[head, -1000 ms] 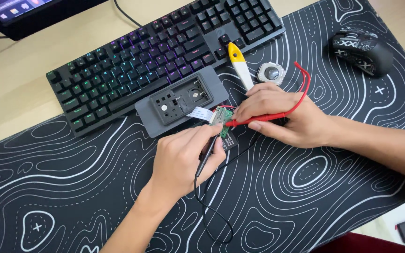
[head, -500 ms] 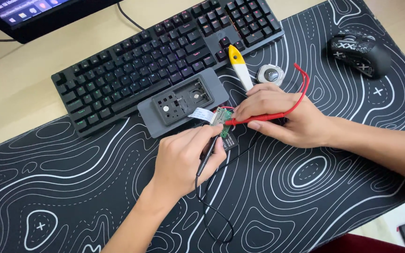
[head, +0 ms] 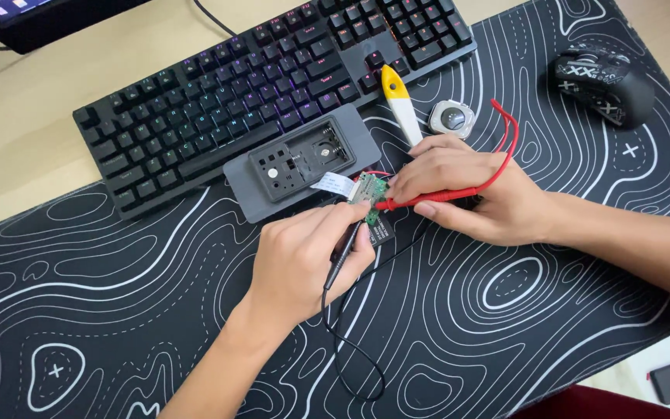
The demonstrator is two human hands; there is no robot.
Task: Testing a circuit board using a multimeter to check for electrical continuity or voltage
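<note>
Desk mat bears the opened case; beside it your left hand grips a black probe, your right hand a red probe, both tips on the board: probing underway, case not reclosed.

left hand black probe, right hand red probe

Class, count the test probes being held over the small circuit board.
2: the red probe in the right hand, the black probe in the left hand.

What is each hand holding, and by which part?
Left hand pinches the black probe along its shaft; right hand grips the red probe mid-shaft. Both tips meet the green circuit board.
</note>
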